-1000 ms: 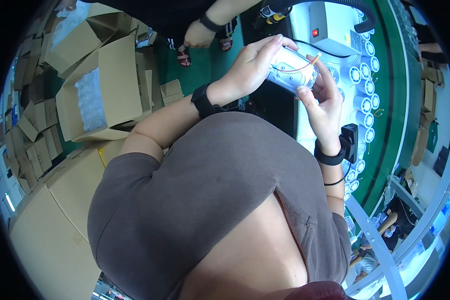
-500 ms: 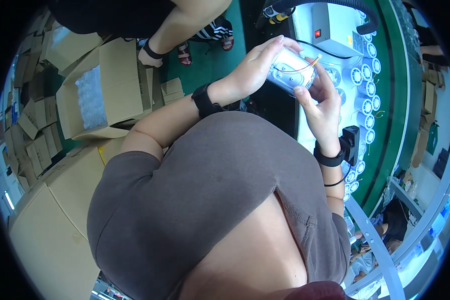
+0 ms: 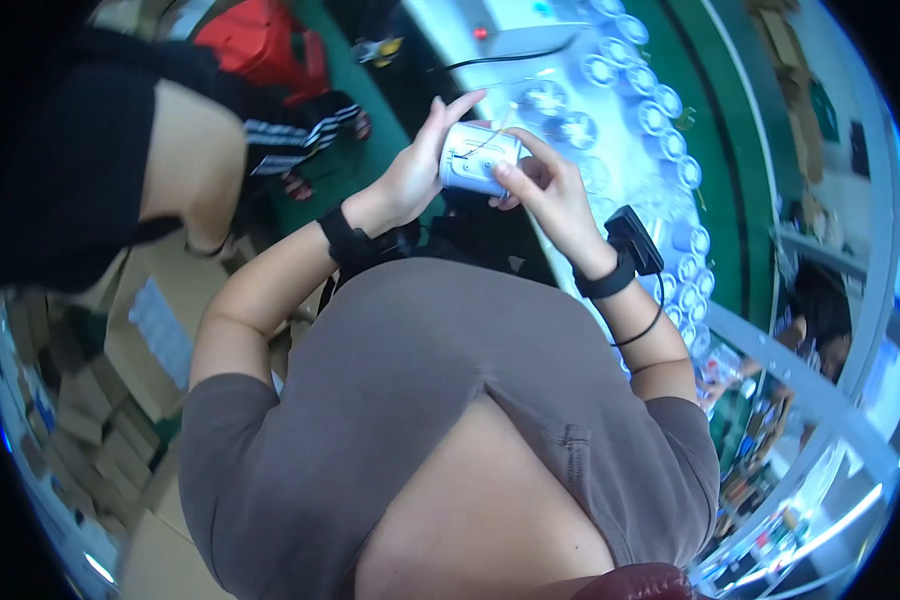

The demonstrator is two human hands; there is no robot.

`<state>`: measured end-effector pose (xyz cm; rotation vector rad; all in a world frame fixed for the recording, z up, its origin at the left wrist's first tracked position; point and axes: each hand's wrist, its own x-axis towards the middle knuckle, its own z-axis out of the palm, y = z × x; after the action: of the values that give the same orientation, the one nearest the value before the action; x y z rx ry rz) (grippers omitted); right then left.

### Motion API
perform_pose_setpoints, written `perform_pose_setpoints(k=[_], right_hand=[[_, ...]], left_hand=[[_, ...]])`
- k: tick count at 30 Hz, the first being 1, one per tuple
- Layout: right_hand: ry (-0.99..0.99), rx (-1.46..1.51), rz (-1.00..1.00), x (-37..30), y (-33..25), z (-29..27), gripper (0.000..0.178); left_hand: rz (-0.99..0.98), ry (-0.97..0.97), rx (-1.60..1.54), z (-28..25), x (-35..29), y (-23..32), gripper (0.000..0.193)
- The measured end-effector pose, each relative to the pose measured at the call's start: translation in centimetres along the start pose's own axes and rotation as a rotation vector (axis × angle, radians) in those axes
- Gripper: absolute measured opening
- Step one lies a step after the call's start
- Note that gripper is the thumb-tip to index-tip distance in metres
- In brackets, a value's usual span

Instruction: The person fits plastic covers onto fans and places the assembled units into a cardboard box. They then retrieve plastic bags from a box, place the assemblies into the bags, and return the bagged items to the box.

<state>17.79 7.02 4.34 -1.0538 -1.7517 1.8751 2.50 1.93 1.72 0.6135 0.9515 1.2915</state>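
Note:
Above the table's near edge I hold a white rounded plastic housing (image 3: 480,160) with small holes in its face and thin wires running up from it. My left hand (image 3: 410,180) grips its left side, with one or two fingers stretched up past it and the others hidden behind. From the right, my right hand (image 3: 552,190) pinches the housing, its thumb pressed on the lower face and its fingers curled round the edge. Black bands circle both wrists, and a small black box (image 3: 635,240) sits on the right one.
Several white round units with wires (image 3: 670,145) line the table to the right, beside clear round parts (image 3: 578,130). A green strip (image 3: 715,130) lies beyond them. At left, another person's arm (image 3: 195,165) is near an open carton (image 3: 135,350); a red stool (image 3: 255,45) stands behind.
My view has turned, so the hands and housing appear farther left and a little lower. Both hands still hold the housing. The other person's arm has shifted left, and the red stool has come into view.

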Motion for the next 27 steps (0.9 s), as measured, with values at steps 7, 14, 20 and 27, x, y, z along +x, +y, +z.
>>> perform_pose_setpoints(k=[7,14,20,27], right_hand=[[0.643,-1.032,-0.105,1.7,2.0,-13.9,0.046],[0.295,-1.392,0.068,3.9,6.3,-18.1,0.054],[0.555,-1.595,0.156,6.3,5.6,-20.5,0.059],[0.812,-1.421,0.051,6.2,7.7,-20.6,0.056]], left_hand=[[-0.144,0.131,-0.051,-1.8,4.4,-1.5,0.054],[-0.170,0.266,-0.042,-2.4,5.2,-3.4,0.037],[-0.085,0.318,0.021,-2.5,5.7,-3.0,0.032],[0.013,0.237,0.115,-0.2,6.9,-1.8,0.027]])
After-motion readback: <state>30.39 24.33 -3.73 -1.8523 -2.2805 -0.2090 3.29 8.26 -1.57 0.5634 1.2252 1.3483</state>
